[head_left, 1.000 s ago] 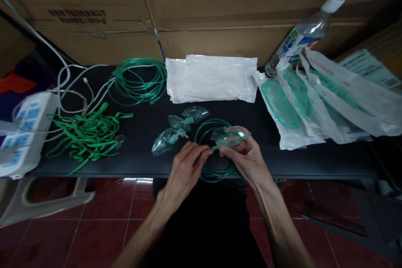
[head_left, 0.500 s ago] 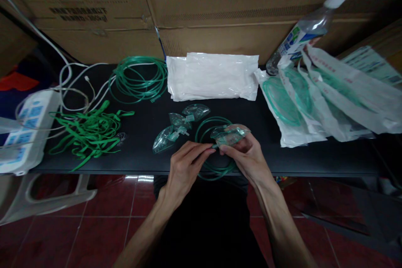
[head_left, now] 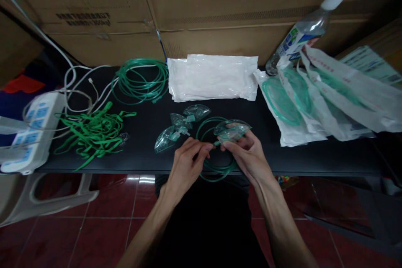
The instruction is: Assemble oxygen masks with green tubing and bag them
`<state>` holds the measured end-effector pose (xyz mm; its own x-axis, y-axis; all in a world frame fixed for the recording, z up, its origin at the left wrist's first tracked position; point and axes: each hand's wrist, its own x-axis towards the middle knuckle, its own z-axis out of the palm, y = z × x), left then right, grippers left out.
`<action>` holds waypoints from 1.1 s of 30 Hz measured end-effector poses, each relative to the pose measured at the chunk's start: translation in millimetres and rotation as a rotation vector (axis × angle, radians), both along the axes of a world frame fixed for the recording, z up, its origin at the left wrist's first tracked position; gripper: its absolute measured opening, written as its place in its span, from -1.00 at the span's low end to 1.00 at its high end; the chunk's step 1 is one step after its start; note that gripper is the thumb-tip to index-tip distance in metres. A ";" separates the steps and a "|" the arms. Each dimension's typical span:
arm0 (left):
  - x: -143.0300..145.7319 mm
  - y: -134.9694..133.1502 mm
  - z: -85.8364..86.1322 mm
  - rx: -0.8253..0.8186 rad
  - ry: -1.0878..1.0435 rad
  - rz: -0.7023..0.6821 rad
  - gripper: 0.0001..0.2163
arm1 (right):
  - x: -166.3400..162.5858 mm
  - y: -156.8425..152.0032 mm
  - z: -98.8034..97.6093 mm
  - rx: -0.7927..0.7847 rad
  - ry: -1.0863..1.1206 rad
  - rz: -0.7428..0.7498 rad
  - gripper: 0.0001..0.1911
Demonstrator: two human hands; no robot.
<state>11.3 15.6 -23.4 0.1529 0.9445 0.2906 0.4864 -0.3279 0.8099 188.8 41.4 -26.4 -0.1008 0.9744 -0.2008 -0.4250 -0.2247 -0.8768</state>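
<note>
We cannot make out the joint by our fingertips: the tube (head_left: 216, 173) seems to end near the neck of the clear mask (head_left: 231, 129), but the spot is too small and dark, and our fingers cover part of it. The power strip (head_left: 31, 134) is cut off at the left edge, and the bags (head_left: 314, 96) hide part of the bottle (head_left: 301, 35). Our left hand (head_left: 188, 161) has its grip pinched, thumb against fingers, on the tube's end. Our right hand (head_left: 249, 155) keeps a narrow grip under the mask, thumb at its neck. Below both hands, the coil reaches the tabletop's (head_left: 141, 144) front edge. Three loose masks (head_left: 181, 122) lie just beyond our left hand; to our right, dark tabletop shows between hand and bags.
</note>
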 end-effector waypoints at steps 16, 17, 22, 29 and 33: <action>2.6 -1.4 -4.1 0.081 0.084 0.069 -0.92 | -3.0 -2.7 -5.1 0.038 -0.052 -0.014 -0.60; 3.3 -2.0 -4.7 0.110 0.101 0.081 -0.92 | -3.6 -3.1 -5.3 0.036 -0.049 -0.020 -0.60; 6.9 -3.8 -5.0 0.187 0.116 0.133 -0.93 | -4.1 -3.9 -2.6 0.014 -0.048 -0.027 -0.58; 11.4 -7.9 -5.0 0.239 0.081 0.151 -0.85 | -2.2 0.2 3.9 -0.026 0.022 -0.007 -0.56; 11.2 -7.5 -7.0 0.283 0.099 0.158 -0.87 | -3.2 0.3 0.5 0.011 0.041 -0.035 -0.58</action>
<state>22.5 8.1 -30.5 0.0516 0.8428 0.5357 0.6205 -0.4473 0.6441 185.6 41.8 -25.9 -0.0744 0.9796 -0.1867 -0.4680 -0.1996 -0.8609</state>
